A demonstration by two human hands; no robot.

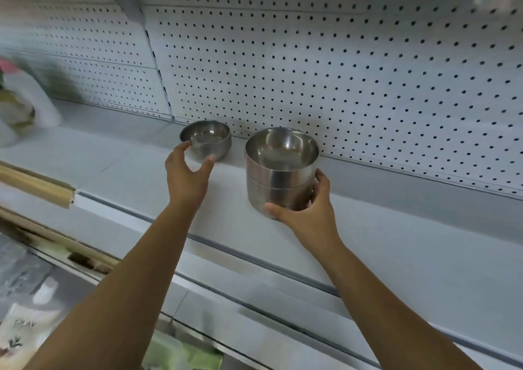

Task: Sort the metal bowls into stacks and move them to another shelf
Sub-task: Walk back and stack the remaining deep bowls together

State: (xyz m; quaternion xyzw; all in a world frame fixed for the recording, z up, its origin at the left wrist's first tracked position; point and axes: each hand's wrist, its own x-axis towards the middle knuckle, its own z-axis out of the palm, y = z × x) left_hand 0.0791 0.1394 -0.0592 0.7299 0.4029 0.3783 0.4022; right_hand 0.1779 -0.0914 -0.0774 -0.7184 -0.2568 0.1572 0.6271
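Observation:
A stack of large metal bowls (280,171) stands on the white shelf (396,245), a little right of centre. My right hand (307,209) grips the stack low down, thumb on its front and fingers round its right side. A single smaller metal bowl (208,139) sits further back and to the left, near the pegboard wall. Just in front of it my left hand (186,173) is spread wide, with thumb and fingers at the bowl's rim and side; contact is unclear and it holds nothing.
A white pegboard back wall (339,66) rises behind the bowls. Blurred packaged goods (19,106) stand at the shelf's far left. A wooden bar (36,184) juts out at the left edge. Lower shelves with packets (25,333) lie below.

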